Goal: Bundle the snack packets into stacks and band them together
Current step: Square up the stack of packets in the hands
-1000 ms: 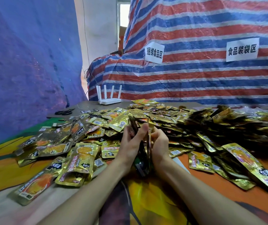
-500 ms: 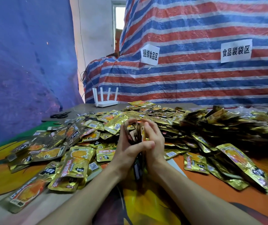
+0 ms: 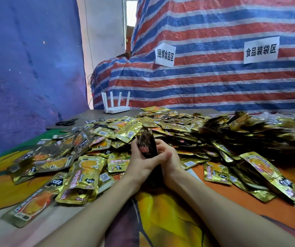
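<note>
A red, white and blue striped tarp (image 3: 214,82) is hung behind the table (image 3: 169,225), which is covered by a colourful printed cloth (image 3: 286,216). A wide heap of gold snack packets (image 3: 187,127) is spread over the far half of the table. Near the middle, just in front of the heap, a stack of packets (image 3: 147,145) is clamped between both hands. The grip of the left hand (image 3: 139,164) is closed round the stack, with the thumb laid across its near face. The grip of the right hand (image 3: 171,157) is likewise closed, the fingers (image 3: 161,142) being curled against the stack's right side. The stack is held on edge, its long axis near upright and its top end tilted slightly away. A white router (image 3: 115,108) and black scissors (image 3: 66,122) are seen at the table's far left.
</note>
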Motion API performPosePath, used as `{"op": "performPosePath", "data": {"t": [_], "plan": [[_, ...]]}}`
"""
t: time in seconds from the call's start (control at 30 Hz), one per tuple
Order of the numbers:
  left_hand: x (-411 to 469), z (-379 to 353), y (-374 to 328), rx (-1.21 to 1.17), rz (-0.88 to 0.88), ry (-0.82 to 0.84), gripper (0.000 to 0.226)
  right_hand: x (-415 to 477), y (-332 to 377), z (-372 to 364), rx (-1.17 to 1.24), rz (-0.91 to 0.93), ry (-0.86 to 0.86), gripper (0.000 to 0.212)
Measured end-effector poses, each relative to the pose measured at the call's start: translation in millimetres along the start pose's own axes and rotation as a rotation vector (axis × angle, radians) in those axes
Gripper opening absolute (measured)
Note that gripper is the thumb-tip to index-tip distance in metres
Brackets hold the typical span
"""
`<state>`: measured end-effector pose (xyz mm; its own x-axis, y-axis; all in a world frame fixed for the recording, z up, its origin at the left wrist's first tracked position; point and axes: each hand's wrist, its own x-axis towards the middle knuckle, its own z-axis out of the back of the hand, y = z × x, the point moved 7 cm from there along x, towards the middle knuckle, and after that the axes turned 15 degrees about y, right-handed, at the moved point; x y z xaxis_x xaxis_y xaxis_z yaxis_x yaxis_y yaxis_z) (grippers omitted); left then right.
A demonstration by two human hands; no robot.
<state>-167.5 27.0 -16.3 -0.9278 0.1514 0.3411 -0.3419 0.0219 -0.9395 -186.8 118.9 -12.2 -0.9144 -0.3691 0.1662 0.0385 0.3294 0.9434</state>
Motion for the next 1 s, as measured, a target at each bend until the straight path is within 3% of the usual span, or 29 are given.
{"op": "performPosePath", "data": {"t": [0.2,0.4,0.57,0.73,0.87,1.0], "plan": [[0.4,-5.8,-11.9,0.170,-0.025,0.018,0.087,3.1,1.9,1.9,0.012,0.061,0.002,0.033],[-7.1,1.5,-1.8,-0.159,0.027,-0.029,0.089,3.5,2.3,4.0,0.089,0.086,0.040,0.048],[-5.5,-16.5,-3.2,-0.160,0.044,0.094,0.076,4.8,-2.4,15.8,0.120,0.027,-0.134,0.063],[-0.5,-23.9,-16.0,0.013,-0.044,0.196,0.055,3.1,12.6,31.2,0.125,0.006,-0.233,0.048],[5.2,-27.2,-15.1,0.068,-0.051,0.185,0.051,-2.8,39.4,38.7,-0.103,0.123,-0.278,0.041],[5.6,-31.3,-16.6,0.101,-0.065,0.155,0.051,-8.0,52.4,27.4,-0.386,0.157,-0.212,0.038]]}}
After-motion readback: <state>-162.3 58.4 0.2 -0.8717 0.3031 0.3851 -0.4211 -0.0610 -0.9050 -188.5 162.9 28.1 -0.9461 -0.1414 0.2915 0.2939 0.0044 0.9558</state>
